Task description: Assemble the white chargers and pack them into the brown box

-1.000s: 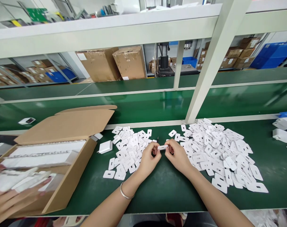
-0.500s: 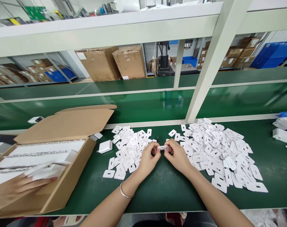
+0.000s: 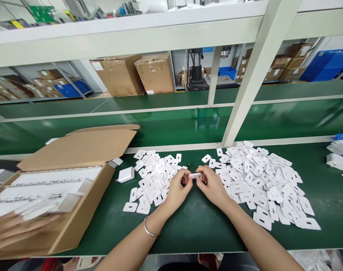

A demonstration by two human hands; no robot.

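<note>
Between my two hands, at the middle of the green bench, is a small white slotted plate (image 3: 195, 175). My left hand (image 3: 179, 187) pinches its left end, thumb and fingers pressed together. Its right end is in the closed fingertips of my right hand (image 3: 210, 185). A heap of loose white slotted plates (image 3: 153, 180) lies to the left of my hands. The larger heap of similar plates (image 3: 261, 184) spreads out on the right. A white charger-like block (image 3: 126, 174) stands beside the left heap.
An open cardboard box (image 3: 83, 210) at the left holds rows of white blocks; another person's hand (image 3: 16, 229) reaches into it. A pale slanted post (image 3: 244, 90) rises from the bench's back rail. More white blocks (image 3: 337, 162) sit at the far right.
My hands and the plate stay almost in place. The other person's hand in the box has moved left and slightly down. A white item behind the box flap has shifted right.
</note>
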